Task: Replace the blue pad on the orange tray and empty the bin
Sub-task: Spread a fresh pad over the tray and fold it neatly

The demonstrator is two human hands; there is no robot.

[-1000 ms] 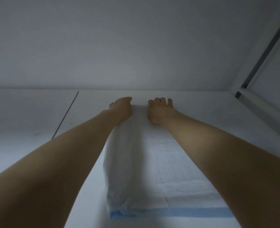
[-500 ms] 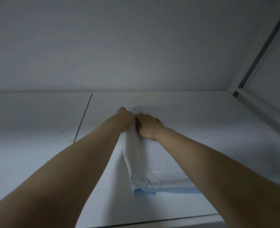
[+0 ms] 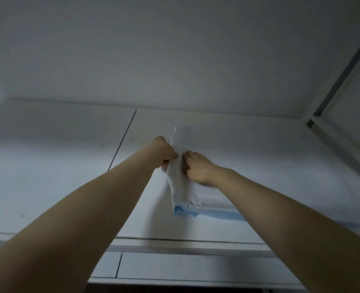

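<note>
A folded white pad with a blue edge [image 3: 180, 187] lies on top of a high white cabinet [image 3: 69, 187]. Both my arms reach up to it. My left hand [image 3: 164, 153] grips the pad's left fold, fingers curled round it. My right hand [image 3: 196, 168] pinches the pad from the right side, right beside the left hand. The pad's far end sticks up behind the hands, and its blue border shows near the cabinet's front. Neither the orange tray nor the bin is in view.
The white ceiling [image 3: 174, 49] hangs close above the cabinet top. A dark seam [image 3: 122, 140] runs across the top to the left of the hands. A window frame [image 3: 333, 92] stands at the right. The cabinet's front edge [image 3: 185, 246] and door panels are below.
My hands have come together on the pad and bunched it narrower. The pad has slid toward the cabinet's front, and the view has pulled back so the front edge now shows.
</note>
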